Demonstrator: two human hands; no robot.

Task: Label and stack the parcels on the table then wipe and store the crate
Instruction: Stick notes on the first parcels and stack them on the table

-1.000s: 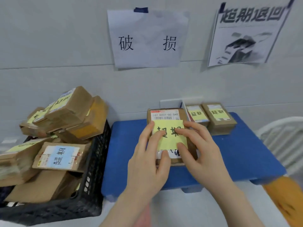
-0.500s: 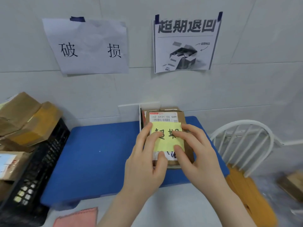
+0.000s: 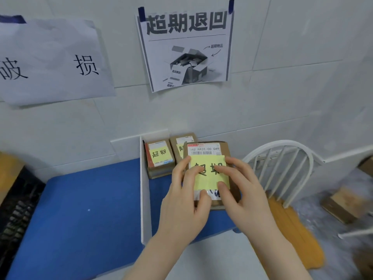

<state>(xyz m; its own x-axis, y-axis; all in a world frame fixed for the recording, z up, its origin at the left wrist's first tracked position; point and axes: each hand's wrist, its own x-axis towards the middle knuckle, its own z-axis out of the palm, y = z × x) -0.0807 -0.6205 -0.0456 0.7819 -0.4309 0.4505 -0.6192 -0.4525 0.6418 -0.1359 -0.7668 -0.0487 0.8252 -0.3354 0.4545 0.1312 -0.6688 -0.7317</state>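
Both hands were on the same parcel (image 3: 224,156), held over the right part of the blue table (image 3: 90,199), just right of the white divider (image 3: 144,190). The left hand (image 3: 185,201) and right hand (image 3: 240,195) had their fingers spread fairly flat across the yellow note (image 3: 207,176), thumbs hooked on the near edge, so basically clamping the box while pressing the note down. I'd guess it's light, going by how loosely they carried it, and stiff enough cardboard to take a squeeze. The taped patch near the bottom looked glossy, so probably a bit slippery there; the bare cardboard sides seem the better place to grip. The note is flimsy paper and would likely peel or crease if you dragged a finger over it. Count-wise: three parcels in view on the table side, the held one plus two labelled parcels (image 3: 159,158) sitting at the back edge against the wall, side by side, one partly hidden. Two paper signs (image 3: 185,47) on the wall, one white chair (image 3: 282,168) off the right edge, and one black crate (image 3: 18,209) at the left edge.
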